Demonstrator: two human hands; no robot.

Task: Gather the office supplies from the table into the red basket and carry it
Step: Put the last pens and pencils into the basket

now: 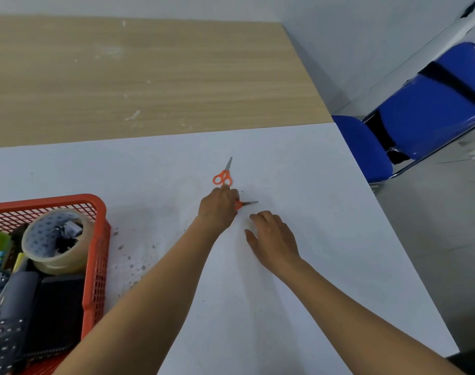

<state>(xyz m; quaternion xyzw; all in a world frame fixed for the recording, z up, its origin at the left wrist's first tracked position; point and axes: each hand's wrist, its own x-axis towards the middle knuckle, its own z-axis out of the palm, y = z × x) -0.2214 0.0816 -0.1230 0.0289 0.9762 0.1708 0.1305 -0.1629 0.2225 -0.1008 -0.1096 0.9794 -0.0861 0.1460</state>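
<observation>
1. Two pairs of orange scissors lie on the white table. The far scissors lie with their blade pointing away from me. The near scissors lie just in front of them, blade pointing right.
2. My left hand covers the near scissors' handle with fingers curled down, and one fingertip touches the far pair's handle. Whether I truly grip anything is hidden under my knuckles, so I cannot tell.
3. My right hand rests just beside that blade, fingers loosely spread, holding nothing.
4. The red basket stands well apart at my left, already holding a tape roll, pens and dark items.
5. I judge the gathering nearly done; the scissors are the step in hand.
6. Next I need a firm hold on both handles, blades kept away from my fingers, then a carry left over the basket's rim.
</observation>
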